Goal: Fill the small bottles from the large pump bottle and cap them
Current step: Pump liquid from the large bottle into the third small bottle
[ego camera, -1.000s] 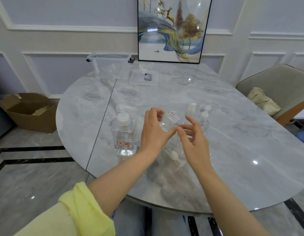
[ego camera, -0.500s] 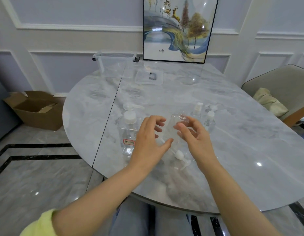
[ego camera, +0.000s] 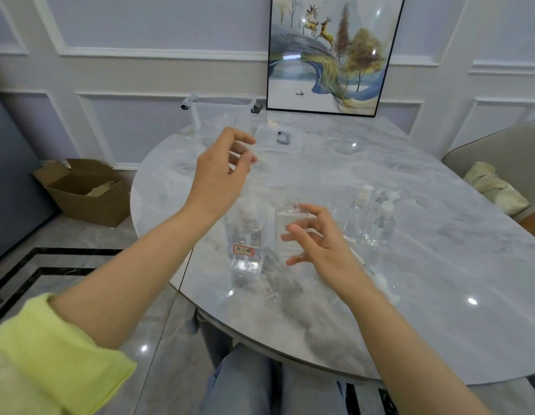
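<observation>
Two hands hover over the marble counter (ego camera: 439,265): the left hand (ego camera: 218,175) is raised, loosely curled and empty. Below it stands the large pump bottle (ego camera: 246,247); the right hand (ego camera: 317,238), fingers spread, holds nothing beside an uncapped small bottle (ego camera: 285,232), with two capped bottles (ego camera: 369,220) farther right.

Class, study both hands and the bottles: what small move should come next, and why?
Probably bring the left hand down onto the large pump bottle: it is raised and holds nothing, while the right hand is at the uncapped small bottle beside it.
</observation>
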Demonstrator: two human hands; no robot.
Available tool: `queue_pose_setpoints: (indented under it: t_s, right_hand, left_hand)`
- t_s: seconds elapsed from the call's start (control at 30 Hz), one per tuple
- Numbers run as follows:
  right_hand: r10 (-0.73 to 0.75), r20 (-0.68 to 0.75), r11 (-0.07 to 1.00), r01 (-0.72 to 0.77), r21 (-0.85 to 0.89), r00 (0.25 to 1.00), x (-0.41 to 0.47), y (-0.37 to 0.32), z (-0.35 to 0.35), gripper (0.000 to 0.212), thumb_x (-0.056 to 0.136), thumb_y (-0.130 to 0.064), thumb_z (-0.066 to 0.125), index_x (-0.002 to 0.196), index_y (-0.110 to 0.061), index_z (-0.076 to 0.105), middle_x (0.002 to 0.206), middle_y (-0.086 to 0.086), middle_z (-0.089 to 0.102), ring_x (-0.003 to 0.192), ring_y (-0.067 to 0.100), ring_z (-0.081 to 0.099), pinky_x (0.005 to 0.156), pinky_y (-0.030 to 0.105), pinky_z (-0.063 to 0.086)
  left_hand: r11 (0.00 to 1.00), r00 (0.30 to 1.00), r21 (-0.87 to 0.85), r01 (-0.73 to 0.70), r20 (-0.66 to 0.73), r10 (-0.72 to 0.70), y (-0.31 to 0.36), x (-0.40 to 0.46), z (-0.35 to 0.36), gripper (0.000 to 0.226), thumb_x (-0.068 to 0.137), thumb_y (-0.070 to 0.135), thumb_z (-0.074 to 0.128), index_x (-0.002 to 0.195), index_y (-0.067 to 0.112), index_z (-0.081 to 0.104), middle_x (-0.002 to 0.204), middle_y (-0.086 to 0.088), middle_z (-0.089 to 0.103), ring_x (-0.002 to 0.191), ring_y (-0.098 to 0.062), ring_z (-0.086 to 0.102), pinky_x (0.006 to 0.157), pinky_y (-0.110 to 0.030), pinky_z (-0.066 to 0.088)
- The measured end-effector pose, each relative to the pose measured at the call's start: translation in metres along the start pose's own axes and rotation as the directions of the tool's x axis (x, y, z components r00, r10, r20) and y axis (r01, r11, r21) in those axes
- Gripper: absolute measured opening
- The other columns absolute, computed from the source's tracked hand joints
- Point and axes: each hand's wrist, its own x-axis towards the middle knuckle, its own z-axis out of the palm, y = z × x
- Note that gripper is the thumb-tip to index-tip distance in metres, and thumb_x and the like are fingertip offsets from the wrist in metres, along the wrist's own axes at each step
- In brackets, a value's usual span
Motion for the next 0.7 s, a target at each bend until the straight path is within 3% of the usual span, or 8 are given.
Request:
queue_pose_setpoints:
  t_s: [0.1, 0.2, 0.37, 0.47, 0.57, 0.7]
  right_hand:
    - [0.004, -0.01, 0.997, -0.005, -0.081, 1.0, 0.004, 0.002, 0.006, 0.036, 0.096, -0.019, 0.07, 0.125, -0.033, 0.054, 0.106, 0.005, 0.064, 0.101, 0.021, 0.069, 0.067, 0.039, 0.064]
    - [0.013, -0.021, 0.99, -0.016, -0.137, 1.0, 0.005, 0.002, 0.01, 0.041, 0.094, -0.02, 0.074, 0.13, -0.029, 0.056, 0.108, 0.003, 0.065, 0.1, 0.018, 0.067, 0.068, 0.04, 0.064]
    - [0.008, -0.064, 0.993, -0.015, -0.119, 0.998, 0.006, 0.002, 0.015, 0.043, 0.093, -0.019, 0.075, 0.133, -0.026, 0.057, 0.11, 0.004, 0.065, 0.099, 0.018, 0.067, 0.067, 0.036, 0.064]
    - [-0.011, -0.075, 0.996, 0.004, -0.094, 0.997, 0.007, -0.001, 0.016, 0.043, 0.093, -0.017, 0.075, 0.132, -0.026, 0.059, 0.112, 0.004, 0.066, 0.099, 0.019, 0.068, 0.065, 0.029, 0.061]
    - [-0.042, -0.085, 0.996, 0.035, -0.086, 0.995, 0.007, -0.004, 0.015, 0.042, 0.093, -0.016, 0.075, 0.131, -0.027, 0.061, 0.111, 0.002, 0.066, 0.098, 0.016, 0.067, 0.064, 0.025, 0.059]
    - [-0.063, -0.066, 0.995, 0.057, -0.084, 0.996, 0.008, -0.004, 0.014, 0.044, 0.093, -0.015, 0.075, 0.132, -0.028, 0.061, 0.111, 0.0, 0.066, 0.096, 0.012, 0.066, 0.065, 0.025, 0.059]
  left_hand:
    - [0.972, 0.968, -0.02, 0.236, 0.095, -0.233, -0.015, 0.01, 0.005, 0.012, 0.104, 0.017, 0.052, 0.108, 0.018, 0.064, 0.083, 0.004, 0.069, 0.074, -0.01, 0.062, 0.065, -0.022, 0.05]
    - [0.907, 0.912, -0.124, 0.402, 0.143, -0.385, -0.023, 0.009, 0.013, 0.027, 0.106, 0.026, 0.046, 0.103, 0.014, 0.07, 0.083, 0.0, 0.065, 0.076, -0.013, 0.059, 0.064, -0.023, 0.047]
    - [0.87, 0.899, -0.228, 0.437, 0.104, -0.425, -0.02, -0.001, 0.021, 0.048, 0.108, 0.033, 0.039, 0.089, 0.007, 0.074, 0.083, -0.003, 0.064, 0.077, -0.018, 0.061, 0.058, -0.014, 0.046]
    - [0.881, 0.897, -0.17, 0.441, 0.084, -0.433, -0.02, -0.004, 0.025, 0.051, 0.108, 0.036, 0.037, 0.081, 0.014, 0.074, 0.097, -0.009, 0.07, 0.088, -0.021, 0.063, 0.075, -0.028, 0.05]
    - [0.886, 0.901, -0.163, 0.434, 0.082, -0.426, -0.019, -0.005, 0.026, 0.051, 0.108, 0.035, 0.037, 0.077, 0.018, 0.074, 0.096, -0.004, 0.071, 0.095, -0.024, 0.064, 0.089, -0.037, 0.05]
    - [0.9, 0.912, -0.148, 0.41, 0.091, -0.4, -0.022, -0.005, 0.025, 0.047, 0.107, 0.033, 0.038, 0.079, 0.019, 0.073, 0.092, -0.001, 0.068, 0.093, -0.022, 0.064, 0.082, -0.034, 0.049]
